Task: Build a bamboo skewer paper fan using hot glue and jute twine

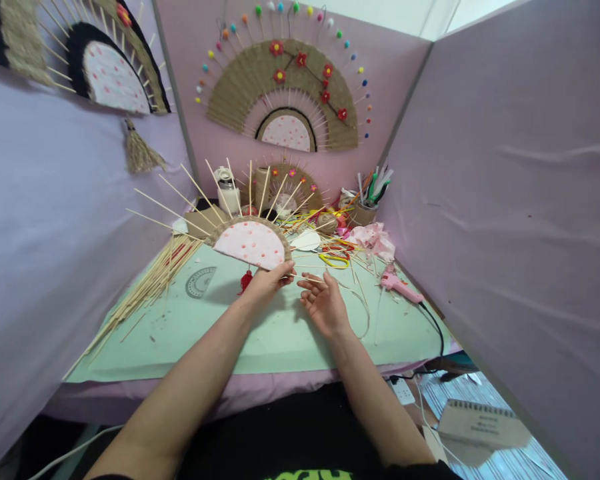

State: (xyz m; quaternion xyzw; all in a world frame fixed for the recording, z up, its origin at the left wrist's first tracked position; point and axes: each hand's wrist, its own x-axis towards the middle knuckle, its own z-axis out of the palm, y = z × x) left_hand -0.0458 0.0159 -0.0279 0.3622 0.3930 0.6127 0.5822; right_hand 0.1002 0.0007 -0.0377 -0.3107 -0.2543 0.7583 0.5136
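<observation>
Near the lower right corner, my left hand [275, 277] grips a half-round fan piece [250, 243], its thumb in front. White fabric with pink dots covers the face of this piece, and a twine border runs along the curve. Thin wooden sticks [251, 187] fan outward from the border. Palm up, my right hand [325, 303] is just right of the piece, fingers loosely curled and thumb apart. A thin stick end reaches its fingers. Thin twine [368, 313] loops on the mat to its right; whether the fingers touch it, I cannot tell. Below the piece shows a red tassel-like ornament [246, 281].
Loose sticks [135, 293] and a printed protractor [200, 283] lie left on the green mat [180, 347]. At right are yellow scissors [334, 261], a pink glue gun [401, 285] with a cord, and a tool cup [365, 212]. A large decorated fan [235, 80] hangs behind.
</observation>
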